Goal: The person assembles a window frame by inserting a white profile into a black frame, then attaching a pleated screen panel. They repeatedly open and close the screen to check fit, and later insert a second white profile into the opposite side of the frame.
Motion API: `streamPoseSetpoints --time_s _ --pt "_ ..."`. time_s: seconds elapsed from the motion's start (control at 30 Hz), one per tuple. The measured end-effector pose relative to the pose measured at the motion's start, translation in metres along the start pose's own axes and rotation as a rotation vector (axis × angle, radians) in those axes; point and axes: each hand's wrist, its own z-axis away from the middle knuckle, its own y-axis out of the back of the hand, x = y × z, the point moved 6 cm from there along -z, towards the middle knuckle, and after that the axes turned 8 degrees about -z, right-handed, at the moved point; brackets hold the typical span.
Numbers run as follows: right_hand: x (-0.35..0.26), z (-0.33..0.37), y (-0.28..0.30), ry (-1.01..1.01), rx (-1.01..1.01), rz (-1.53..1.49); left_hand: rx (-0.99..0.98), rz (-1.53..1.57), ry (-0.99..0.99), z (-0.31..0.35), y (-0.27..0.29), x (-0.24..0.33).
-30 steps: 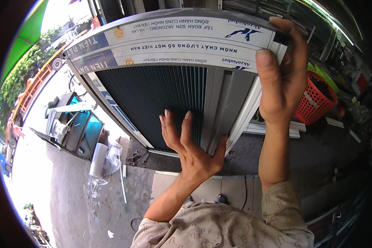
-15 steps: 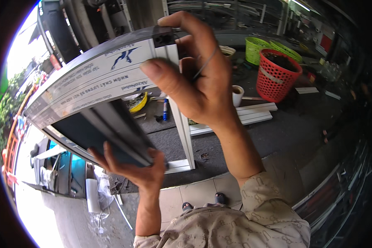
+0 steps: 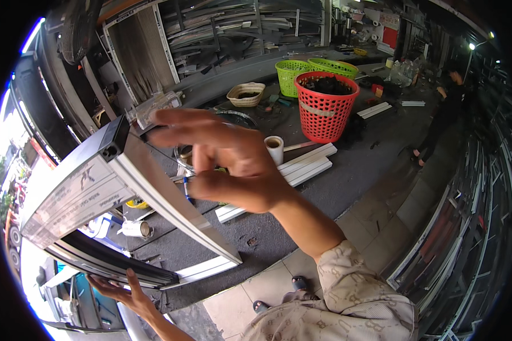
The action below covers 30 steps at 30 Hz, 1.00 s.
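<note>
A white aluminium frame (image 3: 170,204), covered in printed protective film, stands tilted at the left over the dark bench. Its upper corner ends in a dark hollow profile (image 3: 112,142). My left hand (image 3: 125,294) is at the frame's lower side, thumb up and fingers under the dark lower bar (image 3: 119,264), holding it. Beside the upper corner, my right hand (image 3: 233,162) is in the air, fingers curved and apart with nothing between them. It looks slightly blurred.
White profile strips (image 3: 307,165) lie on the bench (image 3: 279,219) beside a tape roll (image 3: 274,149). Farther back stand a red basket (image 3: 324,116) of dark bits, green baskets (image 3: 293,77) and a beige basket (image 3: 246,95). At the right a person (image 3: 446,111) stands near racked profiles (image 3: 461,256).
My right hand has let go of the frame's upper corner and moved down and away. The frame and my left hand now sit lower and farther left in view, which has turned right.
</note>
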Motion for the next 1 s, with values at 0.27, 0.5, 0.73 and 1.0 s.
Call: streamPoseSetpoints --time_s 0.27,0.5,0.73,1.0 --pt "0.022 0.135 0.179 -0.468 0.242 -0.478 0.022 0.058 0.041 0.012 -0.001 -0.01" --pt "0.145 0.224 0.36 -1.001 -0.4 1.525 0.026 -0.038 0.036 0.014 0.004 -0.011" --pt "0.184 0.235 0.379 -0.924 -0.821 1.554 -0.032 0.049 0.121 0.018 -0.001 0.006" --pt "0.178 0.23 0.377 -0.896 -0.807 1.566 -0.042 0.052 0.184 0.03 0.006 -0.005"
